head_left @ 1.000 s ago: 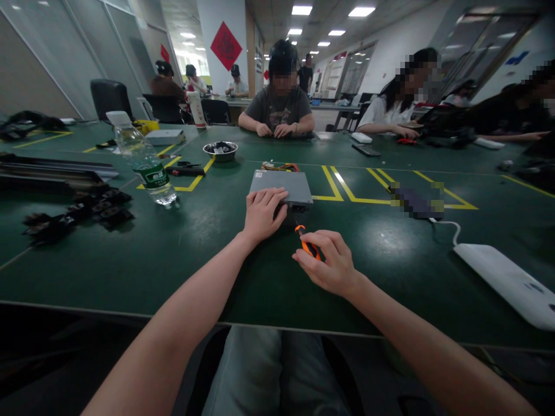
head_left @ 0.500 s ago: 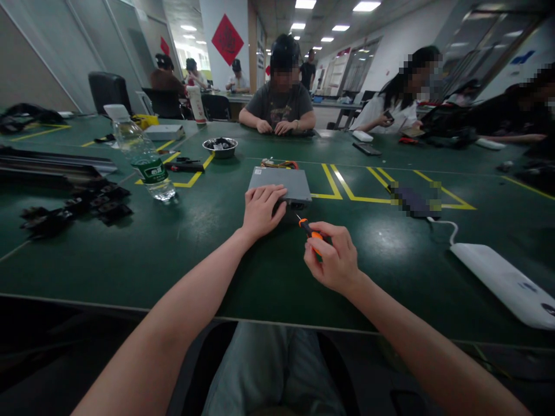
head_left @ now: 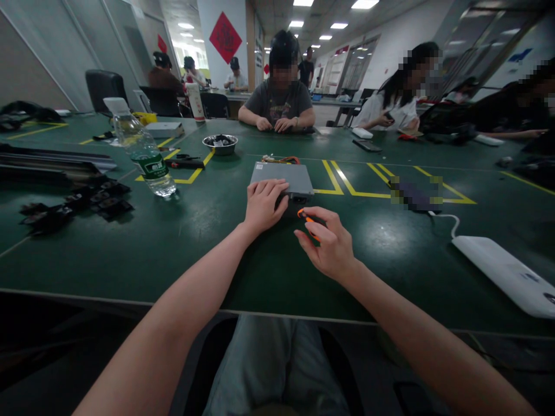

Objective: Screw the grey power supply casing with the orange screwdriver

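Observation:
A grey metal computer power supply point(head_left: 295, 174) lies flat on the green table, its socket side facing me. Coloured wires point(head_left: 284, 160) come out at its far side. My left hand point(head_left: 264, 202) grips its near left corner, fingers over the top and thumb at the front face. Just in front of the socket, my right hand point(head_left: 332, 245) has a small orange and black screwdriver point(head_left: 309, 221) between thumb and fingers. Its handle is mostly hidden by the fingers, and I cannot make out its tip against the dark front.
Left of me stand a tilted-looking water bottle point(head_left: 145, 153), dark parts point(head_left: 78, 202) and a metal bowl point(head_left: 220, 144). A white power bank point(head_left: 503, 274) is cabled to a phone point(head_left: 416, 193) on the right. Across the table sits a person point(head_left: 280, 98); others sit at right.
My right hand has shifted slightly up and left, and the screwdriver has turned so its shaft shows less. My left hand stays on the power supply.

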A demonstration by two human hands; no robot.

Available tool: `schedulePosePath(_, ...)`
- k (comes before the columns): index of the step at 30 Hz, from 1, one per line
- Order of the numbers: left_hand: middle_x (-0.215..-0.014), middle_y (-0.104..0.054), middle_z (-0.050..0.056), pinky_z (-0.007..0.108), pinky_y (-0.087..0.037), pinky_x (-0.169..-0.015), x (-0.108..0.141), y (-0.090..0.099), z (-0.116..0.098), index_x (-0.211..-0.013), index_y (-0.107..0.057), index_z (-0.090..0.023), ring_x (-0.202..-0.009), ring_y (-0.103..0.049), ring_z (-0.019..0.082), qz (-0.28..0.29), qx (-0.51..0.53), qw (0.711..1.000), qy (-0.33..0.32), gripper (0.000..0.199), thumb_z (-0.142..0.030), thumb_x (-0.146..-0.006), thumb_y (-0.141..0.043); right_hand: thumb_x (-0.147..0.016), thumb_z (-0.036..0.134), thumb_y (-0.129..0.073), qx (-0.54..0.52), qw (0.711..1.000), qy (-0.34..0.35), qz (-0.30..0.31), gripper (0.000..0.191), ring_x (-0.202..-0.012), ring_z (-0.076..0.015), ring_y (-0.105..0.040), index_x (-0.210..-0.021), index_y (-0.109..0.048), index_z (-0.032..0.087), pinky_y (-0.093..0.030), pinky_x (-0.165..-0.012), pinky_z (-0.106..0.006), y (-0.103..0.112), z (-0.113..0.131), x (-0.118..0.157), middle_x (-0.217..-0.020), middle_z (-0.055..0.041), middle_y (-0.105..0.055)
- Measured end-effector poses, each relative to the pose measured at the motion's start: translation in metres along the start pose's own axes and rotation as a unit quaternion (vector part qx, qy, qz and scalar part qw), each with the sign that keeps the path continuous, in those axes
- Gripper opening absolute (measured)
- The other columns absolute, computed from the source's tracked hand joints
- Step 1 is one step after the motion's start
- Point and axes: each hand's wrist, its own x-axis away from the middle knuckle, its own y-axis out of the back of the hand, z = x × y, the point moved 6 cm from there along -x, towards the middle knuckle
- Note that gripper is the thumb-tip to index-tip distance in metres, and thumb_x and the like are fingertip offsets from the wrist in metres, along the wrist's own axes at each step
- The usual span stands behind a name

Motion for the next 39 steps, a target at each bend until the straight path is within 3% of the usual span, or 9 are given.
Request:
schedulePosePath(6,-0.123,-0.06,0.0,0.041,-0.027,-0.097,0.0,-0.001,0.0,-0.113,-0.056,-0.027,-0.115,-0.049,0.021,-0.006,0.005,1.0,-0.007,0.025,-0.03,-0.09,-0.045,-0.079,0.007,-0.055,0.011,0.998,0.063,-0.017,0.03,-0.102,-0.0189,-0.055,-0.103,-0.048,0.022,-0.055,-0.078,-0.034,0.0,0.01,0.007,-0.107,-0.0084,-0.055)
schedulePosePath(10,-0.123,-0.06,0.001,0.041,-0.027,-0.097,0.0,-0.001,0.001,-0.112,-0.057,-0.027,-0.115,-0.049,0.021,-0.006,0.007,1.0,-0.002,0.025,-0.03,-0.09,-0.045,-0.08,0.007,-0.051,-0.024,0.999,0.033,0.007,0.031,-0.112,-0.0201,-0.052,-0.107,-0.046,0.022,-0.055,-0.082,-0.036,-0.005,0.007,0.012,-0.118,-0.0104,-0.052)
schedulePosePath(14,-0.123,-0.06,0.0,0.041,-0.027,-0.097,0.0,-0.001,0.0,-0.112,-0.056,-0.027,-0.115,-0.049,0.021,-0.006,0.005,1.0,-0.005,0.025,-0.03,-0.09,-0.044,-0.08,0.013,-0.056,-0.008,0.999,0.036,0.014,0.023,-0.107,-0.0203,-0.055,-0.099,-0.049,0.024,-0.054,-0.082,-0.038,-0.006,0.007,0.011,-0.111,-0.0074,-0.056)
schedulePosePath(20,-0.122,-0.061,0.0,0.04,-0.028,-0.096,0.0,0.0,-0.001,-0.112,-0.056,-0.027,-0.114,-0.05,0.021,-0.015,0.003,1.0,-0.012,0.025,-0.029,-0.09,-0.044,-0.08,0.007,-0.051,-0.027,0.999,0.029,0.016,0.033,-0.107,-0.0192,-0.055,-0.109,-0.042,0.02,-0.056,-0.08,-0.034,-0.005,0.008,0.011,-0.114,-0.0117,-0.053)
schedulePosePath(25,-0.122,-0.06,0.001,0.041,-0.027,-0.096,0.0,0.0,-0.001,-0.112,-0.056,-0.027,-0.115,-0.049,0.021,-0.007,0.002,1.0,-0.009,0.025,-0.03,-0.091,-0.043,-0.081,0.016,-0.057,0.016,0.999,0.034,-0.002,0.022,-0.098,-0.0202,-0.056,-0.1,-0.047,0.022,-0.055,-0.076,-0.036,0.0,0.009,0.007,-0.103,-0.0088,-0.056)
schedulePosePath(29,-0.123,-0.06,0.0,0.04,-0.027,-0.097,-0.001,0.0,-0.001,-0.112,-0.056,-0.027,-0.115,-0.049,0.021,-0.004,0.0,1.0,-0.006,0.025,-0.03,-0.091,-0.043,-0.079,0.005,-0.052,-0.017,0.999,0.02,-0.018,0.035,-0.105,-0.0195,-0.055,-0.109,-0.043,0.02,-0.054,-0.081,-0.035,0.003,0.007,0.008,-0.11,-0.011,-0.055)
schedulePosePath(32,-0.122,-0.061,0.0,0.04,-0.027,-0.096,-0.001,0.0,-0.001,-0.112,-0.056,-0.026,-0.114,-0.05,0.02,-0.01,-0.004,1.0,-0.01,0.025,-0.029,-0.091,-0.043,-0.08,0.009,-0.052,-0.032,0.999,0.005,0.0,0.036,-0.108,-0.0197,-0.054,-0.113,-0.041,0.02,-0.054,-0.082,-0.035,0.0,0.005,0.01,-0.115,-0.0122,-0.054)
schedulePosePath(36,-0.121,-0.061,0.001,0.04,-0.028,-0.096,-0.001,0.0,-0.002,-0.111,-0.056,-0.026,-0.114,-0.05,0.02,-0.011,-0.009,1.0,-0.012,0.024,-0.029,-0.091,-0.044,-0.081,0.018,-0.058,0.022,1.0,0.017,0.0,0.026,-0.098,-0.0202,-0.055,-0.105,-0.047,0.021,-0.054,-0.074,-0.035,0.0,0.005,0.009,-0.105,-0.0095,-0.054)
schedulePosePath(39,-0.121,-0.061,0.0,0.039,-0.027,-0.096,-0.001,-0.001,-0.001,-0.111,-0.057,-0.026,-0.113,-0.05,0.02,-0.011,-0.008,1.0,-0.011,0.024,-0.029,-0.09,-0.045,-0.08,0.011,-0.055,0.011,1.0,0.023,-0.019,0.029,-0.095,-0.0191,-0.055,-0.105,-0.045,0.022,-0.053,-0.075,-0.036,0.002,0.006,0.008,-0.1,-0.0077,-0.055)
